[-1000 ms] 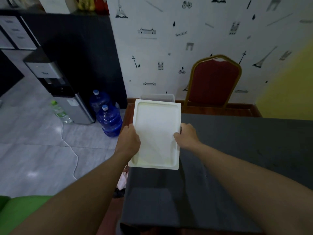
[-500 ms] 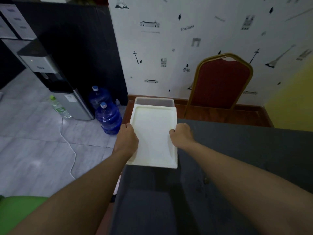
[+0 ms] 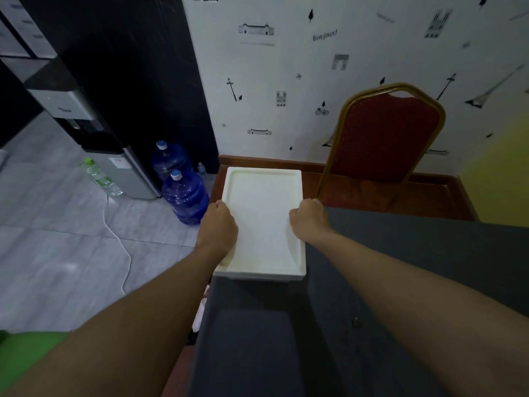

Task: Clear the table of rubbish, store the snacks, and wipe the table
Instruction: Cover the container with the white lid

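Spanning the foreground, dark tabletop [image 3: 400, 267]; white lid [image 3: 263, 219] sits at its far-left corner, looks light, stiff, slick; hold both long edges; left hand [image 3: 219, 230] and right hand [image 3: 307, 219], each grip clenched on it.

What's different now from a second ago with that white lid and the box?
Both hands carried the white lid away from the person, off the dark table edge, and down onto the box, which it now covers, so the box no longer shows. The left hand and right hand grip its sides as before. The chair and water bottles stayed put.
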`<state>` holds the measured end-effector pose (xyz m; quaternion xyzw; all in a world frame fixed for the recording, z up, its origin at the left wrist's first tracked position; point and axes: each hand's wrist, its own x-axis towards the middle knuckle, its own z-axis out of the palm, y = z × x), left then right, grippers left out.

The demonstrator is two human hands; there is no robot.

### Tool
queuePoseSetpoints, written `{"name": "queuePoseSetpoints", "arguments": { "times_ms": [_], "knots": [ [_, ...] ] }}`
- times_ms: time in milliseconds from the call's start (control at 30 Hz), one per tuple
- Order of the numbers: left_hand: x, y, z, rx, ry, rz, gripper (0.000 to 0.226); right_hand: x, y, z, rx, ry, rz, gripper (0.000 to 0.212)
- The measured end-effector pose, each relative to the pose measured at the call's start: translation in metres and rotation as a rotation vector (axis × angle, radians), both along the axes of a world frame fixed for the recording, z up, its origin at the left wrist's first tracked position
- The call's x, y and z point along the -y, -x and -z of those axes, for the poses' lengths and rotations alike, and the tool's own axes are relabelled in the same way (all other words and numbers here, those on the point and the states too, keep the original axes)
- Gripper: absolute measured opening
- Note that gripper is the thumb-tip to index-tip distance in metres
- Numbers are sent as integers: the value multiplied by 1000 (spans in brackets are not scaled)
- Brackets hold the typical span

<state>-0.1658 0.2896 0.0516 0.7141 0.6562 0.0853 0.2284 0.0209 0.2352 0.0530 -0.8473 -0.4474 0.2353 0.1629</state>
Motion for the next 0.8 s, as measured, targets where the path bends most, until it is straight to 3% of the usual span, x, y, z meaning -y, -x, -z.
{"name": "queuePoseSetpoints", "arguments": {
  "times_ms": [100,200,333,467,567,667,800],
  "knots": [
    [5,-2,9,-11,-32,15,36,-1,-2,3,-3,-13,6,33],
    [14,0,19,-21,-62,45,51,-6,0,3,18,15,-3,15],
    [15,3,25,-36,-159,115,58,-21,3,3,126,-21,-125,70],
    [14,0,28,-130,-182,229,56,-35,9,10,181,-62,-226,72],
    [6,2,24,-163,-216,227,54,-34,14,25,325,-47,-229,73],
    [-15,2,23,-208,-268,298,49,-33,15,29,324,-78,-210,75],
    [-26,-1,36,-164,-226,292,61,-34,17,30,338,-100,-212,75]
  ]
}}
